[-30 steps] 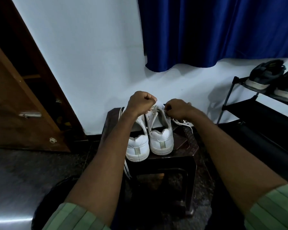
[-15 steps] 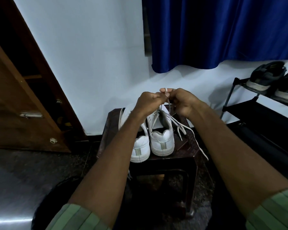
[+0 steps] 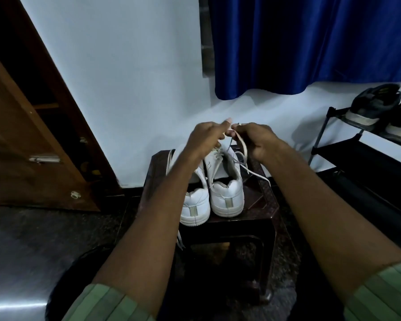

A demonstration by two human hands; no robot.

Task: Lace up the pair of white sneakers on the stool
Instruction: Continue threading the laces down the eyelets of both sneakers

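Note:
Two white sneakers stand heels toward me on a dark brown stool [image 3: 262,205]. The left sneaker [image 3: 195,207] is partly hidden by my left forearm. The right sneaker [image 3: 227,193] has its white lace [image 3: 242,147] pulled up above it. My left hand [image 3: 206,140] and my right hand [image 3: 257,140] meet above that shoe, each pinching the lace near its raised end. One loose strand [image 3: 259,176] trails over the stool's right side. Another lace [image 3: 180,239] hangs off the stool's front left.
A black shoe rack [image 3: 347,149] with dark shoes [image 3: 375,105] stands at the right. A blue curtain [image 3: 310,42] hangs on the white wall behind. A wooden door [image 3: 21,147] leans open at the left. A dark mat [image 3: 79,274] lies under the stool.
Both hands rose from the right sneaker's tongue and came together above it, drawing the lace up. They now sit slightly closer and higher, the lace looped between them.

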